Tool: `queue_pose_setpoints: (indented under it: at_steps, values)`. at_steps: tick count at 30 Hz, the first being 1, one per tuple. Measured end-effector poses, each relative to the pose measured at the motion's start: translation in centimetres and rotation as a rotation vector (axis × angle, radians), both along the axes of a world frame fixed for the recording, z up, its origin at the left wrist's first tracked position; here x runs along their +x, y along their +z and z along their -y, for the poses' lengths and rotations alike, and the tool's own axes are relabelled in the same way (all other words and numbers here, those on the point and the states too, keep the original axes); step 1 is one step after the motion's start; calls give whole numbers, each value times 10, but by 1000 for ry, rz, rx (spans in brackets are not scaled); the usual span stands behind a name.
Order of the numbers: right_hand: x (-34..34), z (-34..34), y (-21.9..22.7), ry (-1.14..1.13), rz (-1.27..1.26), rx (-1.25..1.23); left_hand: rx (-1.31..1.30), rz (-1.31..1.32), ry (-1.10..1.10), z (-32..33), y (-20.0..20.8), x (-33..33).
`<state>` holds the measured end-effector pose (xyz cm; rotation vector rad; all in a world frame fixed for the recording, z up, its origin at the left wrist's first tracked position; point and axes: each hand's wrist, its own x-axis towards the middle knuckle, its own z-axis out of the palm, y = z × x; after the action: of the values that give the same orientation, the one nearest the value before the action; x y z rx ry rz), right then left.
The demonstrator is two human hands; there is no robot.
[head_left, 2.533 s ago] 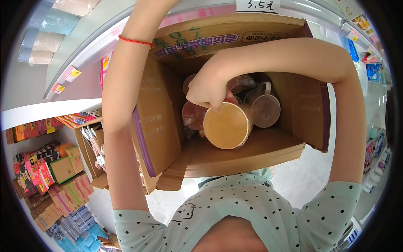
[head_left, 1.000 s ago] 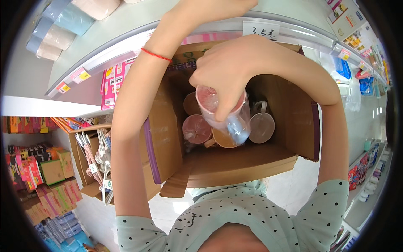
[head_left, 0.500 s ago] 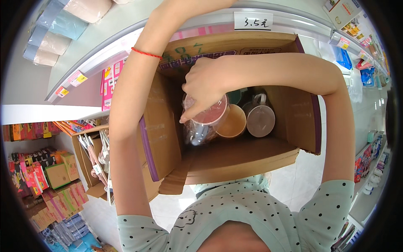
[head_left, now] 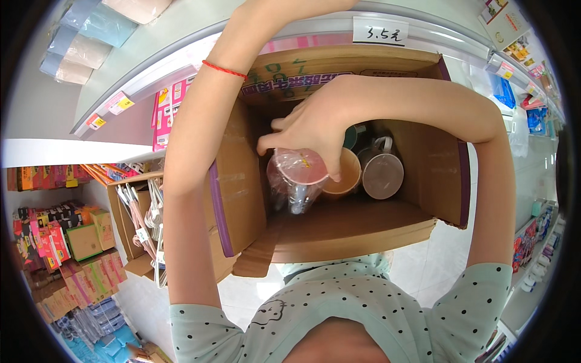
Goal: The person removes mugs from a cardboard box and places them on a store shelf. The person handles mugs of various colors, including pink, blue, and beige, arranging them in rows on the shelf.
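Observation:
Inside an open cardboard box (head_left: 357, 233), my right hand (head_left: 321, 124) reaches over a pink-rimmed cup (head_left: 296, 166) in clear plastic wrap. Its thumb lies at the cup's right rim and its fingers at the left and far side, so the hand spans the cup. Next to the thumb stands an orange-tan cup (head_left: 345, 172), and right of that a grey-white mug (head_left: 383, 175) with its handle up. A green cup (head_left: 351, 136) is partly hidden behind my hand. My left hand (head_left: 272, 15) runs out at the top edge past the box, its fingers cut off.
A shelf edge (head_left: 181, 72) with price tags curves behind the box. Wrapped rolls (head_left: 88, 42) stand on the shelf at upper left. Another carton (head_left: 142, 212) with bundled white cords sits left of my arm. Stacked packets (head_left: 48, 236) fill the far left; goods line the right shelves.
My right hand has shifted right over the wrapped cup; its thumb has gone from the cup's left side to its right rim. The view has moved slightly.

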<state>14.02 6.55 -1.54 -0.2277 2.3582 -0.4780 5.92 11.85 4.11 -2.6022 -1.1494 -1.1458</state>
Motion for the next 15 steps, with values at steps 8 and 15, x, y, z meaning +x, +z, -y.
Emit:
queue_pose_setpoints:
  at_steps: [8, 15]
  values:
    - [0, -7, 23, -45, -306, -183, 64, 6, 6, -1, -1, -7]
    - [24, -4, 83, -52, -875, -630, 92, 81, -23, -17, -10, 2]
